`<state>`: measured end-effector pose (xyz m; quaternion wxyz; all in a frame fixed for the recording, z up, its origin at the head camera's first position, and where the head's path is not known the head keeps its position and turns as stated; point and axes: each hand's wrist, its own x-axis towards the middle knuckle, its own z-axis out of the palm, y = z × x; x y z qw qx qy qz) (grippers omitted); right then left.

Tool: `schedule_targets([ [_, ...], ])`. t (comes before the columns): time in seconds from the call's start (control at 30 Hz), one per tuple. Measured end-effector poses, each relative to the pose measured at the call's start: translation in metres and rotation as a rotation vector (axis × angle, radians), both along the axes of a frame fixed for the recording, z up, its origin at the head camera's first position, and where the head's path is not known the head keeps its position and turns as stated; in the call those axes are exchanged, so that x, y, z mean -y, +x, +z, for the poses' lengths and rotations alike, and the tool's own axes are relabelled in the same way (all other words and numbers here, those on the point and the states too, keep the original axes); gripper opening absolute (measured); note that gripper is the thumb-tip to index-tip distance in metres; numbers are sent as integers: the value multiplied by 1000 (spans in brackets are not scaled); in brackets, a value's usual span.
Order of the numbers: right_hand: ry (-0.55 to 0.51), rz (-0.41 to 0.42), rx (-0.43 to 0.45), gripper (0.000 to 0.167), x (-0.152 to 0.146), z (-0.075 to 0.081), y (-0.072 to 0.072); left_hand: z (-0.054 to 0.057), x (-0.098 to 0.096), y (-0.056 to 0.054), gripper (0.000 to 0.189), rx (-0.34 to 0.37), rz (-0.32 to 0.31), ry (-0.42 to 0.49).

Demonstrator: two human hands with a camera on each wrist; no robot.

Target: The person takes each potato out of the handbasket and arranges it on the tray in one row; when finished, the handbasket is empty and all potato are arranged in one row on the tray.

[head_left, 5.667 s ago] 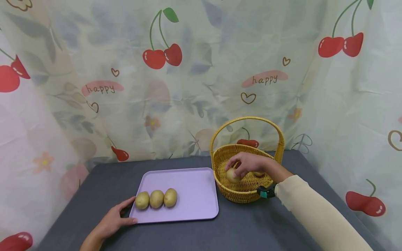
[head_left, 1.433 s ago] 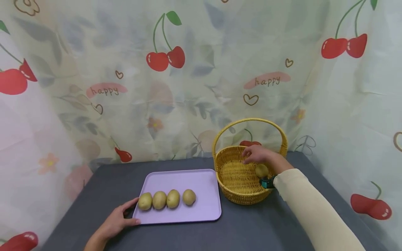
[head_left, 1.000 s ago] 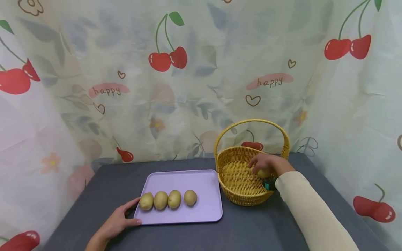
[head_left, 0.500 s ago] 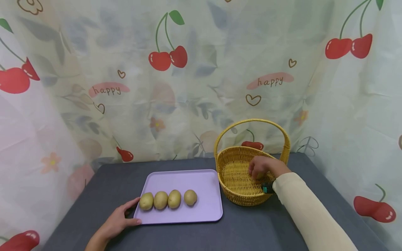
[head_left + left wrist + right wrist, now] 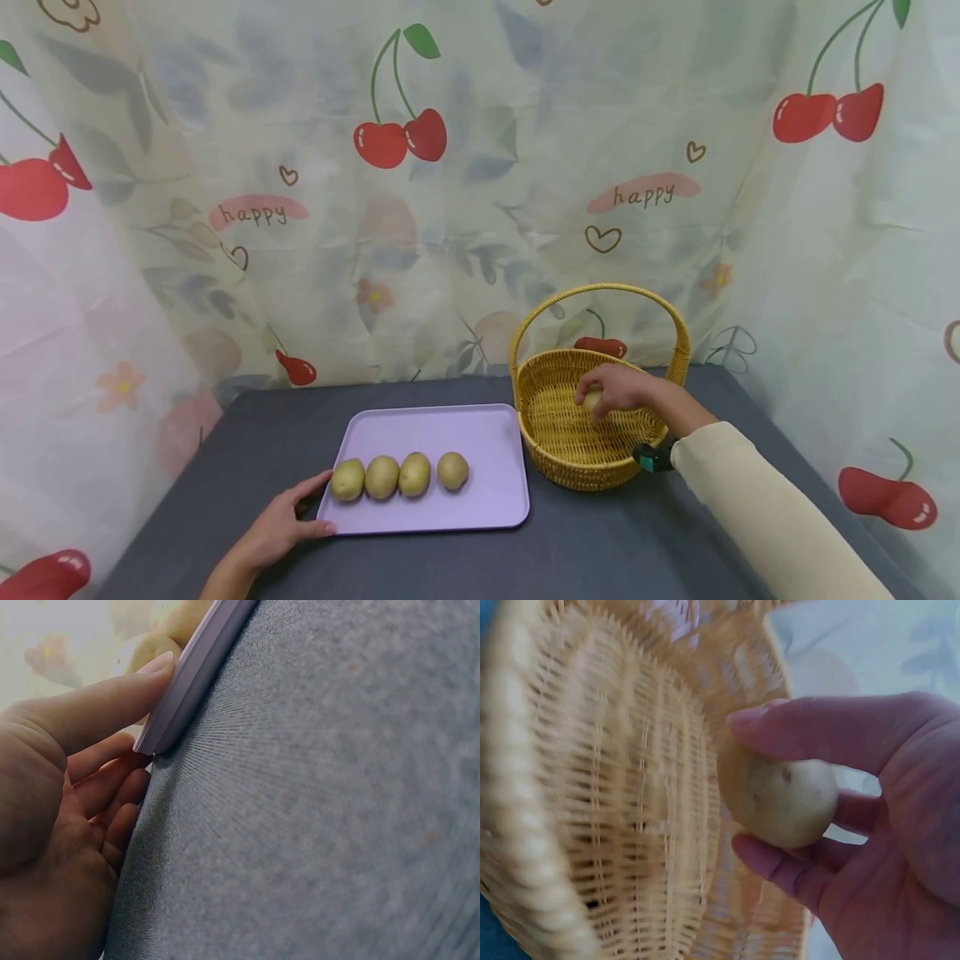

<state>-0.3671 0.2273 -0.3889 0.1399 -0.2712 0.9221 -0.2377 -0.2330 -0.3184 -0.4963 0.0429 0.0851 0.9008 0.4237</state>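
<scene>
My right hand (image 5: 617, 390) holds a potato (image 5: 780, 796) between thumb and fingers, raised inside the wicker basket (image 5: 577, 477). In the right wrist view the thumb lies over the potato's top and the fingers curl under it. My left hand (image 5: 276, 527) grips the near left corner of the lilac tray (image 5: 480, 508). In the left wrist view the thumb laps over the tray rim, while the other fingers lie curled by its outer side. A row of several potatoes (image 5: 382, 477) runs along the tray, with the rightmost potato (image 5: 453, 471) slightly apart from the others.
The basket's tall arched handle (image 5: 600, 287) rises over the right arm's work area. A dark grey cloth (image 5: 450, 567) covers the table. A curtain (image 5: 465, 208) printed with cherries hangs close behind and at both sides.
Since the earliest frame, a fourth potato has come onto the tray. My right hand has gone back into the basket, gripped another potato and lifted it leftward. The left hand stays at the tray corner.
</scene>
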Motion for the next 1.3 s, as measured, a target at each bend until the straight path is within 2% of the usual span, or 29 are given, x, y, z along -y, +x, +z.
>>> schedule_targets([
  [0.23,-109,97,-126,28,18,16,37,2,-1,0,83,-2,5,5],
  [0.4,-185,112,-176,34,40,25,66,1,-1,-1,83,-13,1,-2],
  [0.53,-279,95,-204,39,61,24,83,2,-1,0,82,-23,-8,-16],
  [0.67,-361,71,-250,44,85,12,94,3,-1,-1,82,-23,-10,-14],
  [0.9,-491,40,-313,48,123,-22,106,0,1,-3,83,-14,-9,-22],
  [1.07,-492,5,-325,54,144,-48,108,0,0,-1,83,-11,-3,-18],
  [1.3,-412,-113,-346,58,164,-74,106,1,-1,1,83,-14,0,-13],
])
